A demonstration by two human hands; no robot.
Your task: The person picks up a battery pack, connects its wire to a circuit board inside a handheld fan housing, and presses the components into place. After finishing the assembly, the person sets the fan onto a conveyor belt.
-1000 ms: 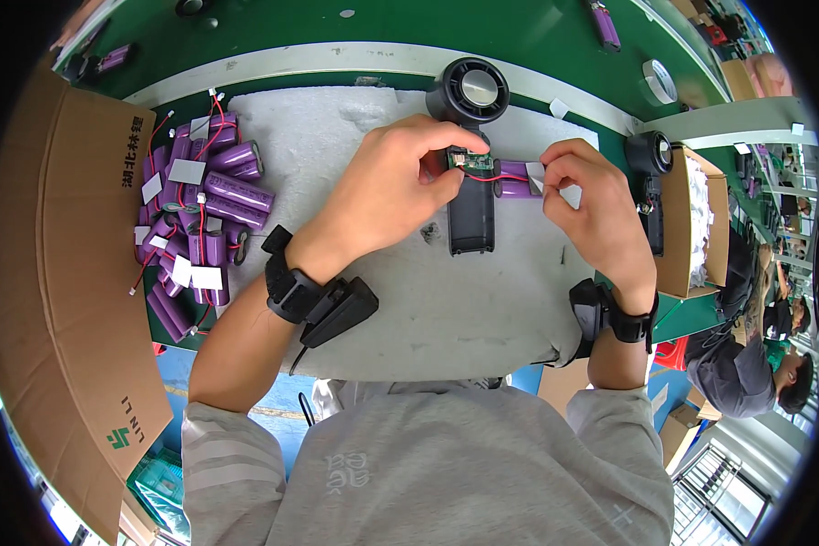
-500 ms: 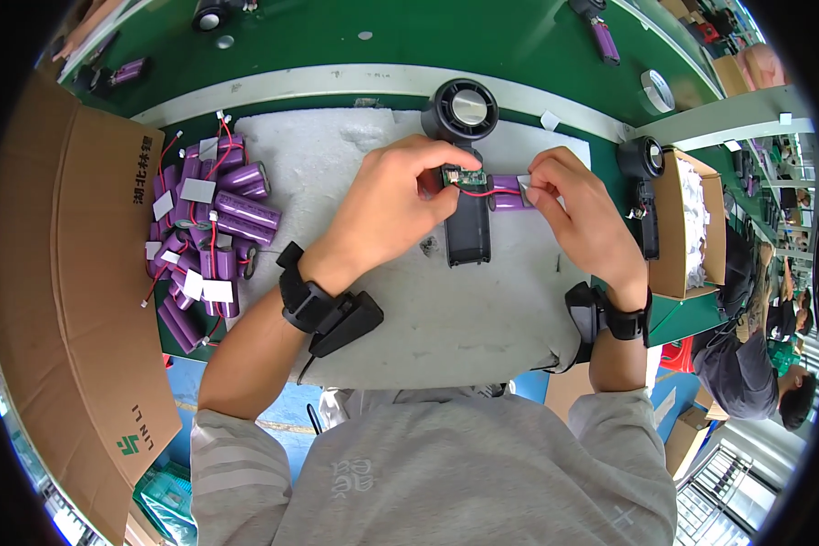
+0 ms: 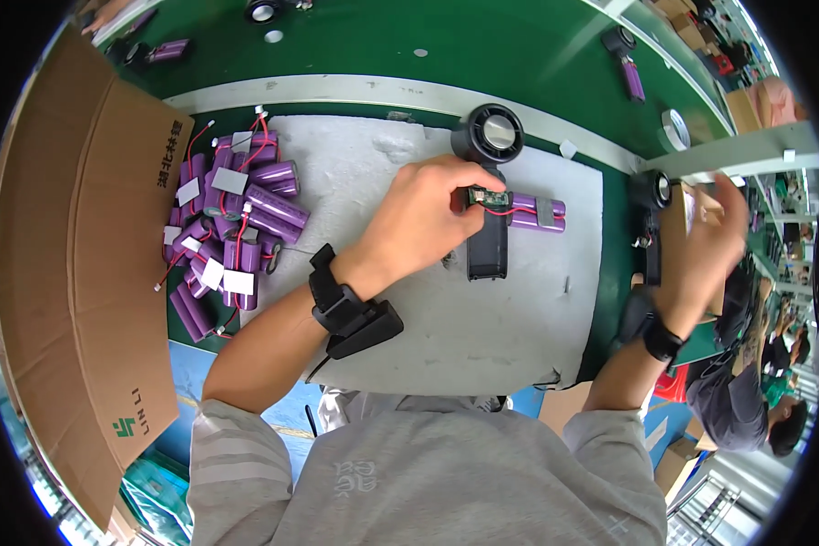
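Note:
A black handheld fan (image 3: 488,133) lies on the white foam pad, its round head away from me and its hollow handle (image 3: 488,250) toward me. My left hand (image 3: 419,214) pinches it at the neck, where a small green circuit board (image 3: 490,197) shows between thumb and fingers. Red wires lead from the board to a purple battery pack (image 3: 525,210) lying just right of the handle, with a grey square patch (image 3: 545,212) on it. My right hand (image 3: 701,250) is off to the right above a carton, blurred, so whether its fingers hold anything is unclear.
Wired purple batteries (image 3: 268,205) are heaped at the foam's left (image 3: 382,337), beside a tall cardboard box (image 3: 109,255). At right, another fan (image 3: 651,196) lies by the small carton (image 3: 681,223). Beyond a white rail stretches a green bench (image 3: 373,36) with tape and more fans.
My right hand has left the battery pack and swung right to the carton. A grey patch now shows uncovered on the pack. My left hand keeps its pinch; the whole view has shifted slightly.

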